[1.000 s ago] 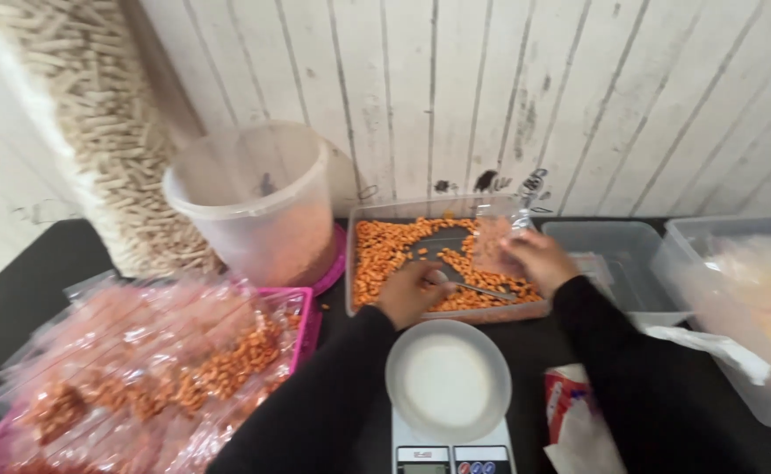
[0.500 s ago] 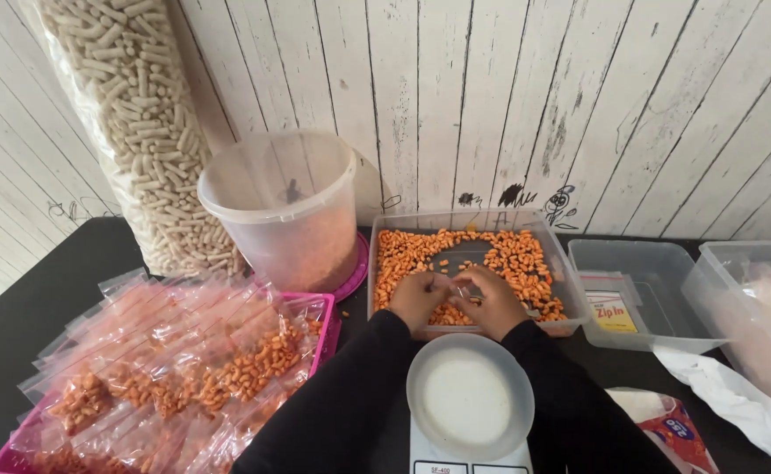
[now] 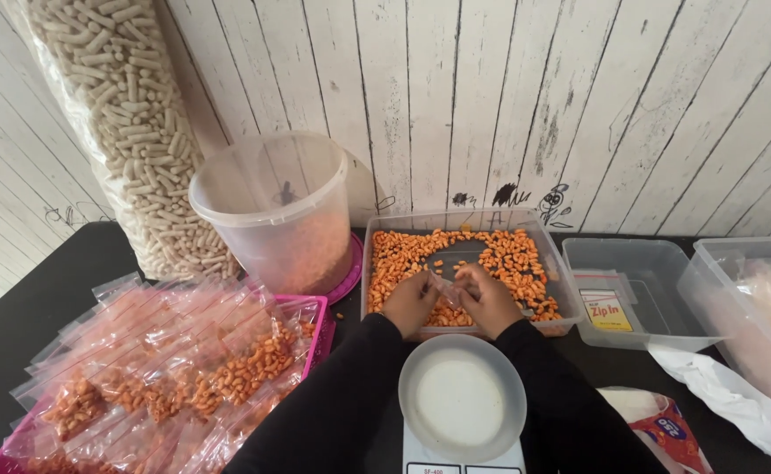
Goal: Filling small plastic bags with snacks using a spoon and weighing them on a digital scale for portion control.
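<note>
Both hands, left hand [image 3: 409, 303] and right hand [image 3: 486, 298], pinched a small clear bag [image 3: 445, 287] over the snack tray [image 3: 456, 221]; mouth best held wide open.

2 hands: left hand [image 3: 409, 303], right hand [image 3: 488, 299], both pinching 1 small clear bag [image 3: 446, 290]. 1 clear tray of orange snacks [image 3: 461, 265], pcs too many to count. 1 scale [image 3: 461, 457] w/ 1 white bowl [image 3: 462, 397]. 1 clear bucket [image 3: 272, 211]. 1 big sack of pale sticks [image 3: 115, 123]. 1 pink tray [image 3: 320, 316] w/ filled bags [image 3: 170, 382], approx. dozens, can't count exactly. 2 more clear tubs: empty-bag tub [image 3: 636, 294], far-right tub [image 3: 750, 320].
</note>
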